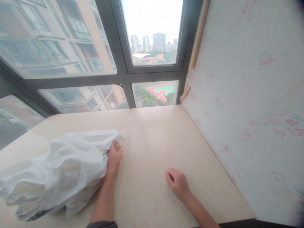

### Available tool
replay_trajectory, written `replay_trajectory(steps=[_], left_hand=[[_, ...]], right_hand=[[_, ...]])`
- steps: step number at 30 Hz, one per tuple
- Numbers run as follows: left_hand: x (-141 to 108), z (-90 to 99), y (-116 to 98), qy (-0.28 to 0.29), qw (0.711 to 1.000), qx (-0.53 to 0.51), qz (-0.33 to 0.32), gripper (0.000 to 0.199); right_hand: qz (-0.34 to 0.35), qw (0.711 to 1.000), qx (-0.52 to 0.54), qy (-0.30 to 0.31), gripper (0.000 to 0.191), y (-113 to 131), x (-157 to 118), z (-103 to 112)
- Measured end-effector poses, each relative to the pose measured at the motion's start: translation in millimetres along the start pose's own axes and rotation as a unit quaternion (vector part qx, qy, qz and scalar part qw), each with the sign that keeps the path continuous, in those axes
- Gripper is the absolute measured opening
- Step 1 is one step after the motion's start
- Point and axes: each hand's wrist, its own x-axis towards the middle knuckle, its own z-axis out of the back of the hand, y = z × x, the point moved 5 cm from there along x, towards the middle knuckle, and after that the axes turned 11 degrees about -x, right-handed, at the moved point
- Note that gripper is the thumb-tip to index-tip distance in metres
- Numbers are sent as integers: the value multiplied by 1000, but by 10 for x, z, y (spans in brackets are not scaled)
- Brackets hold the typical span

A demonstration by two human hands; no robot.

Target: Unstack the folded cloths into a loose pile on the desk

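A crumpled white cloth point(73, 164) lies in a heap on the left part of the pale window sill point(147, 136). My left hand point(115, 156) grips the cloth's right edge, its fingers curled round the fabric. Some dark material peeks out beneath the heap at the lower left. Over the sill, to the right of the cloth and apart from it, my right hand point(178, 183) is closed in a loose fist; nothing shows between its fingers.
Grey window frames point(152, 76) rise along the sill's far edge, with buildings and a sports court outside. On the right stands a wall with flowered paper point(237, 95), torn near the window corner.
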Motion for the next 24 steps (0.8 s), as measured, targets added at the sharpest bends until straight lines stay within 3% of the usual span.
replay_trajectory(steps=[3,6,11,15,17,21,24], left_hand=[[5,-20,-62,-29,999,-13,17,48],[-179,-115,-126,1,999,-39,22,43],[-1028,-432,-303,137,983,-117,27,38],[-1787,-703,-565,277,936,-212,54,39],[-2019,-770,-667,308,921,-232,58,41],[-2175,-828,-684,304,925,-221,53,45],[-2182,-892,-610,311,933,-179,37,45]], right_hand=[[0,1000,7,-4,32,-15,-7,-12],[-7,1000,17,-7,33,-29,-17,-26],[-18,999,37,4,35,-44,-15,-35],[-42,992,118,-1,38,-63,-17,29],[-60,984,169,-7,39,-61,-41,77],[-62,973,220,-17,41,11,-124,108],[-41,980,193,-7,41,78,-169,11]])
